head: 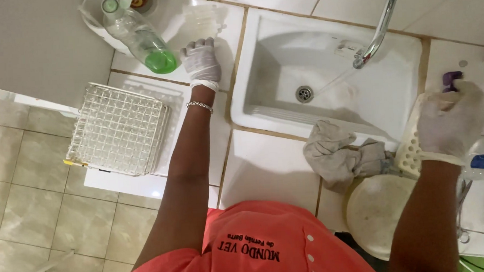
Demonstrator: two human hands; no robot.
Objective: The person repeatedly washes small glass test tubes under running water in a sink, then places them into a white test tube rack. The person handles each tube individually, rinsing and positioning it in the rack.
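My left hand (200, 60), in a thin white glove with a bracelet at the wrist, rests flat on the white tiled counter just left of the sink (260, 59). It lies next to a clear plastic bottle (140, 37) with green liquid in it. My right hand (452, 122), also gloved, reaches to the right of the sink over a white perforated basket (409, 150) and seems to grip something near a purple spray nozzle (450, 79); what it holds is unclear. Water runs from the metal tap (379, 29) toward the drain (304, 93).
A grey rag (335, 153) is bunched on the sink's front edge. A white wire rack (116, 128) sits on a tray at the left. A round white lid (378, 209) lies at lower right. Beige floor tiles show on the left.
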